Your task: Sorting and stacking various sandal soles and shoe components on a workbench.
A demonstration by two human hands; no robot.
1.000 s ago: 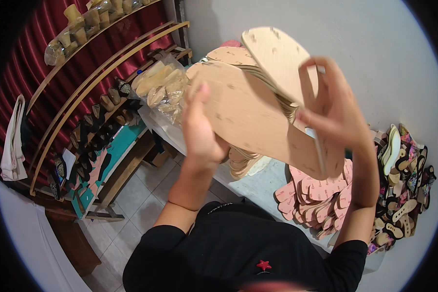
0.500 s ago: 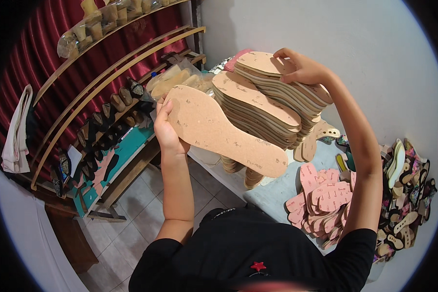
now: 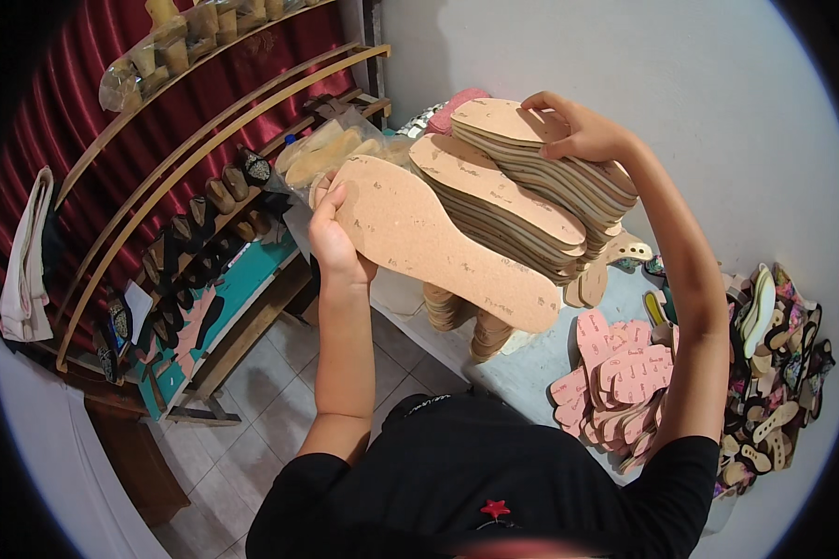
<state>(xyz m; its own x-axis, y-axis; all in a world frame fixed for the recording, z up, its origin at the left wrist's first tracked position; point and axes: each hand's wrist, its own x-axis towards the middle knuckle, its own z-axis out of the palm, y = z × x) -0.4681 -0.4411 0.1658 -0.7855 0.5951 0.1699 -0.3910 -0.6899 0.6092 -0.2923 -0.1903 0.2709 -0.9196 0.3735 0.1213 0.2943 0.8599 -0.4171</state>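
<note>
My left hand (image 3: 341, 250) is closed around the broad end of a tan shoe insole (image 3: 438, 244), thumb on its upper face. Small dark marks dot the insole, which hangs tilted in front of the stacks. Behind it rises one tall stack of insoles (image 3: 494, 186), partly covered by the held piece. On a second, higher stack of insoles (image 3: 485, 114) at the far right of it, my right hand (image 3: 587, 130) grips the top by both edges, thumb on the near side and fingers on the far side. How many layers it takes hold of is hidden.
Pink printed insoles (image 3: 629, 373) lie heaped on the pale table (image 3: 522, 373). Beyond them, at right, is a pile of shoe parts (image 3: 774, 373). Wooden racks (image 3: 224, 112) with shoes curve along the left, beside a teal bench (image 3: 242, 279). A wall stands behind the stacks.
My left hand and its insole have shifted slightly to the right, and the insole's broad end is a little higher. My right hand stays on the same stack.
</note>
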